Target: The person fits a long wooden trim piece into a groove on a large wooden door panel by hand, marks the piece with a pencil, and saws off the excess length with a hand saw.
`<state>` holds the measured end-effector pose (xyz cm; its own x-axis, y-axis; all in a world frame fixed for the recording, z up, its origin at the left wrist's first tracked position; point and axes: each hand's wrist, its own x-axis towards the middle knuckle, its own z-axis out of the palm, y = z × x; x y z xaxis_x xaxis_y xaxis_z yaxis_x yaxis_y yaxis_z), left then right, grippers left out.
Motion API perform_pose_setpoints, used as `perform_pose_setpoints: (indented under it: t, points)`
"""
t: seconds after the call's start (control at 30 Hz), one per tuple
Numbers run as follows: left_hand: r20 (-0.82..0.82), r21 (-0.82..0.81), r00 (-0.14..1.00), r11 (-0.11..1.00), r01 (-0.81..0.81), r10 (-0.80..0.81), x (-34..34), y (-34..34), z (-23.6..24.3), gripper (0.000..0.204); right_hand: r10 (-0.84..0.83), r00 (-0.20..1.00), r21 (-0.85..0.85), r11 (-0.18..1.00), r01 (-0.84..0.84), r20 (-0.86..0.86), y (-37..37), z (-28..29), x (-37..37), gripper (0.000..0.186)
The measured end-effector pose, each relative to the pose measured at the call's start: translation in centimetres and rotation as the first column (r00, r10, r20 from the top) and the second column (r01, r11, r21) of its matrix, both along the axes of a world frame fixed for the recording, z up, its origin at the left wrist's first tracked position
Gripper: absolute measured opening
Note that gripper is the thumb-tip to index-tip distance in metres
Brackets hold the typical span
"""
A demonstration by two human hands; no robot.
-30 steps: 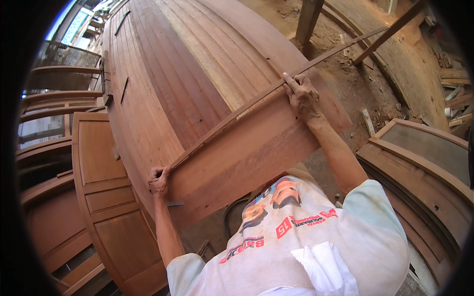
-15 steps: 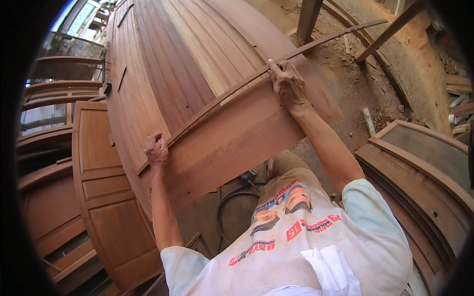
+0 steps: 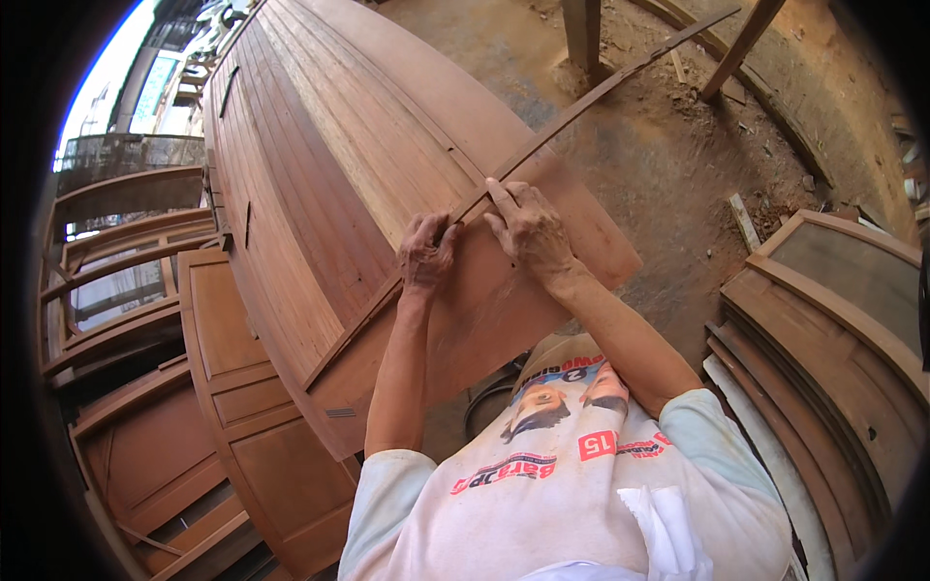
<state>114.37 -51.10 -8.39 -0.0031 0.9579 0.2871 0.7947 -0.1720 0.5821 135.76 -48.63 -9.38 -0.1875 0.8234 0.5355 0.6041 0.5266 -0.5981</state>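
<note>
A long, thin wooden strip [image 3: 581, 111] lies slantwise across a large wooden door [image 3: 339, 160] of grooved planks in lighter and darker brown. The strip follows the line where the planks meet the wide plain rail [image 3: 499, 302] at the near end, and its far right end juts past the door's edge. My left hand [image 3: 426, 254] is closed around the strip near its middle, fingers curled over it. Just to the right, my right hand [image 3: 533, 234] pinches the same strip, index finger stretched along it and thumb bent toward the left hand.
Panelled doors [image 3: 257, 416] and frames lean at the left. More stacked doors [image 3: 804, 339] stand at the right. Wooden posts [image 3: 581, 37] rise from the dirt floor [image 3: 668, 174] at the upper right, with scraps lying about. Part of a dark hose [image 3: 484, 407] shows below the door.
Both hands have come together along the strip: the left moved right and up from near its lower end, the right slightly left and down. The view has shifted, too.
</note>
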Motion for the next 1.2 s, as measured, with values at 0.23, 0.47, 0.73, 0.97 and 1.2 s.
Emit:
perform_pose_setpoints:
  t: [0.23, 0.47, 0.73, 0.97, 1.2]
  points:
    - [0.058, -0.144, 0.997, 0.989, -0.04, 0.048, 1.1, -0.1, 1.8, 0.024, 0.047, 0.993, -0.165, 0.986, -0.029, 0.106, -0.8, 0.9, 2.5, 0.027]
    - [0.1, -0.131, 0.993, 0.99, -0.051, 0.065, 0.6, 0.1, 1.2, 0.023, 0.03, 0.995, -0.135, 0.991, -0.017, 0.095, -0.1, 1.2, 2.4, 0.027]
    - [0.106, -0.138, 0.993, 0.99, -0.038, 0.053, 0.6, 0.3, 1.7, 0.026, -0.015, 0.991, -0.128, 0.991, 0.032, 0.133, 0.0, 1.8, 1.9, 0.029]
    - [0.123, -0.18, 0.991, 0.983, -0.036, 0.059, 0.6, 0.2, 1.9, 0.026, -0.06, 0.983, -0.128, 0.988, 0.083, 0.173, 0.0, 1.2, 1.2, 0.028]
    - [0.154, -0.185, 0.986, 0.982, -0.026, 0.055, 0.5, 0.3, 1.9, 0.026, -0.077, 0.982, -0.107, 0.99, 0.096, 0.172, -0.1, 1.1, 0.9, 0.028]
